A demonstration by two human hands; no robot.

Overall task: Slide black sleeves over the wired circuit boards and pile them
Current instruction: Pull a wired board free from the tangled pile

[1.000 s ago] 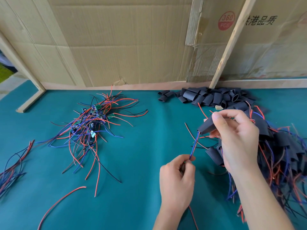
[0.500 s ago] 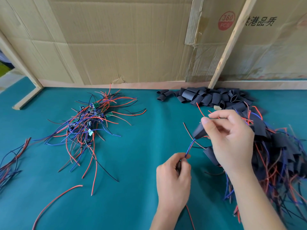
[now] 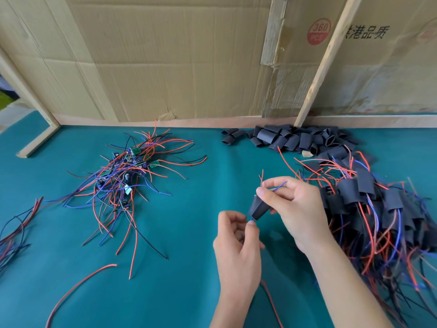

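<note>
Right hand (image 3: 295,209) pinches the soft, light black sleeve (image 3: 258,207) near its top; just below, left hand (image 3: 238,235) pinches thin, floppy wires (image 3: 250,220) — best gripped close to the sleeve.

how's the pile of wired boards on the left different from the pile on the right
The left pile shows bare green circuit boards among its wires; in the right pile black sleeves cover them. The left pile is smaller and spread loosely; the right pile is bigger and denser, running toward the near edge of the table. Both have red, blue and black wires and lie on the teal mat.
</note>
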